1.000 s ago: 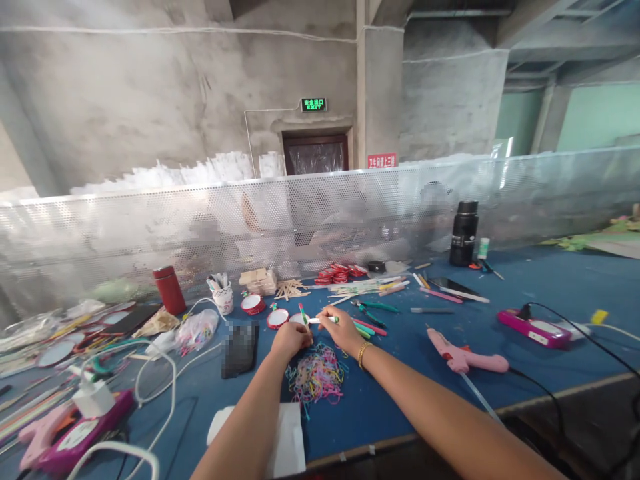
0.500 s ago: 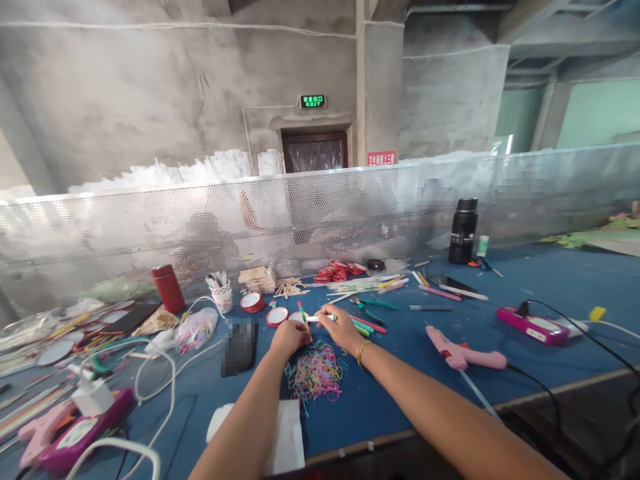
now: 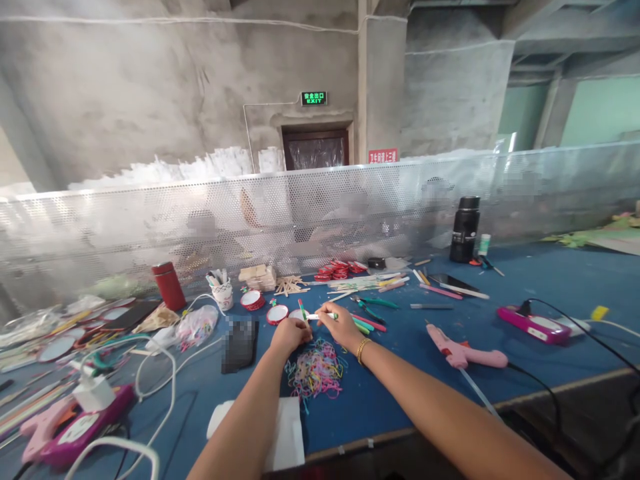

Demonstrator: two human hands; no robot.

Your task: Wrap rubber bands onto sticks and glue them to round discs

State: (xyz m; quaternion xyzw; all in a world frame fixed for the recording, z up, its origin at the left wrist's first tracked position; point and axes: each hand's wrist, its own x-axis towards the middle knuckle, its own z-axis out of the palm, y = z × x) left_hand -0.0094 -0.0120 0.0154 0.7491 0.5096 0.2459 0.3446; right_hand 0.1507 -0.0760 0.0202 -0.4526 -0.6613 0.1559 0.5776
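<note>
My left hand [image 3: 290, 337] is closed on a thin stick [image 3: 301, 309] with a red upper part and green below it. A white marker [image 3: 320, 317] with a green end is gripped in my right hand [image 3: 344, 327], and its other end meets the stick. Right below both hands lies a tangled heap of colourful rubber bands or cords [image 3: 317, 370]. Close behind my left hand stand small round red-rimmed pieces [image 3: 277, 314] with white tops, like little drums. Green and red sticks [image 3: 364, 325] lie just beyond my right hand.
A pink glue gun [image 3: 463, 350] and a purple power strip [image 3: 533, 325] lie at right. Green-handled pliers [image 3: 373, 305] and a black flask [image 3: 465, 230] stand farther back. At left are a dark phone-like slab [image 3: 240, 347], white cables, a red bottle [image 3: 169, 285] and a pen cup [image 3: 223, 295].
The view has shifted very slightly. Both hands keep nearly the same place, with the marker still against the stick.
</note>
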